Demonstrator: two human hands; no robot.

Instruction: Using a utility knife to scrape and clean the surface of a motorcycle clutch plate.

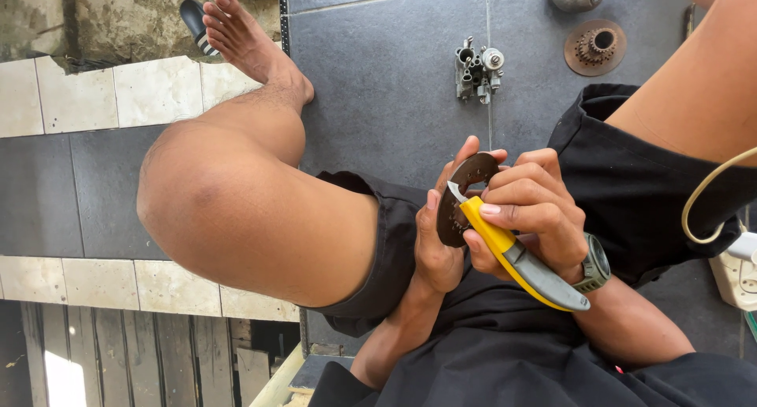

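Right hand (pixel 530 210) clenched round yellow-grey utility knife (pixel 516 257), blade tip touching rusty round disc (pixel 465 198). Left hand (pixel 438 237) grasps disc edge, above lap. Beyond on dark floor tiles (pixel 378 68): carburetor (pixel 478 70), rusty sprocket disc (pixel 595 47), well apart from hands.

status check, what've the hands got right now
Left hand grips rusty disc upright over lap. Right hand holds yellow-grey knife, blade tip on disc face. Nothing between them.
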